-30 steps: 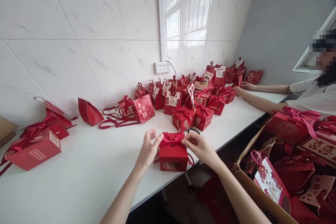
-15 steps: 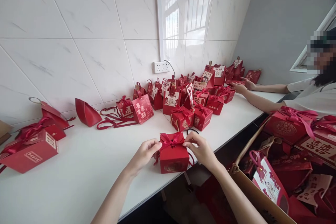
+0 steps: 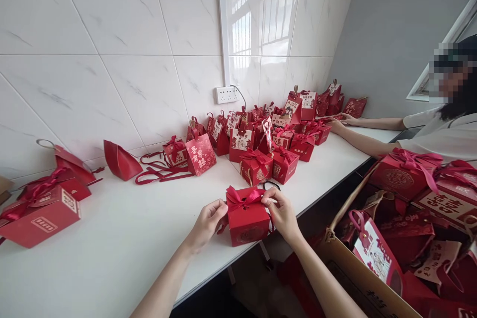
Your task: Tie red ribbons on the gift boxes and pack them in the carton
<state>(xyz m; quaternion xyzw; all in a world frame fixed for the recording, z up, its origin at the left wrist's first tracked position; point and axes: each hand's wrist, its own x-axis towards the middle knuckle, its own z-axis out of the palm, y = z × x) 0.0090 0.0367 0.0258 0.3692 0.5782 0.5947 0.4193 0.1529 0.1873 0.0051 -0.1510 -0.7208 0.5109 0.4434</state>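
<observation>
– Since a second ago, the left hand (image 3: 208,221) has drawn its spread fingers together, and the red box (image 3: 249,228) has swung slightly, its right end now a touch farther off.

– Where is that box?

– At the near edge of the tabletop (image 3: 122,238), between both hands. Its longer side runs roughly nine to three o'clock, tipped a little toward two. From its middle, the left fingertips lie at ten; the right hand (image 3: 281,216) has its tips at two. Neither is clearly nearer.

– How do they hold?

– The right one pinches the right end of the ribbon bow (image 3: 244,202) between thumb and forefinger. The left one's fingertips meet at the other end; whether they grip ribbon or card, I can't make out.

– And farther out?

– More red boxes (image 3: 242,145) crowd along the tiled wall (image 3: 134,84) from eleven round to one. A loaded carton (image 3: 354,278) sits at four, another bow-tied box (image 3: 40,208) at nine. Toward one, well apart, is a co-worker's hand (image 3: 336,125).
</observation>
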